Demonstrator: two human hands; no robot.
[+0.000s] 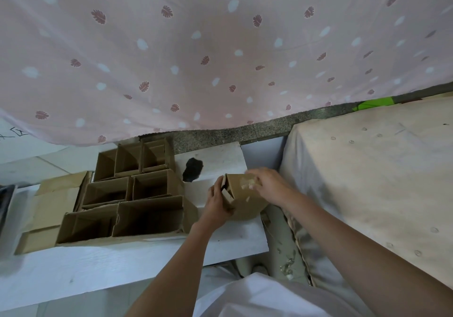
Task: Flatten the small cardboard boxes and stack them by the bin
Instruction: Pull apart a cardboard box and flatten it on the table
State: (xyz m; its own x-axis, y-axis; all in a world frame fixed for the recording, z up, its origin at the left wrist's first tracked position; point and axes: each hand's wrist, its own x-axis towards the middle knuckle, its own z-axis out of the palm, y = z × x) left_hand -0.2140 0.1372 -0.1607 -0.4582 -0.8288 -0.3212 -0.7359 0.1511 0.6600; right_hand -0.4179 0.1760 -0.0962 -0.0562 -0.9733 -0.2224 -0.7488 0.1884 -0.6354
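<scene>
Cardboard filled the middle of the view: 1 small box (241,195) was held up over the white board (147,260), well clear of the open boxes (137,191) packed side by side to its left. The left hand (218,202) gripped the box's near end, thumb and fingers curled around the corner beside a loose end flap, probably to steady it. The right hand (268,185) lay on the taped top face with fingertips bent onto the tape scraps (250,184), apparently picking at them so the seam could open; whether it pinched any tape I could not tell. Flattening of this box looked barely begun. About 6 boxes to the left were upright and unflattened, resting partly on flat cardboard sheets (52,206). No bin showed clearly. A pink leaf-print cloth (196,47) hung behind.
</scene>
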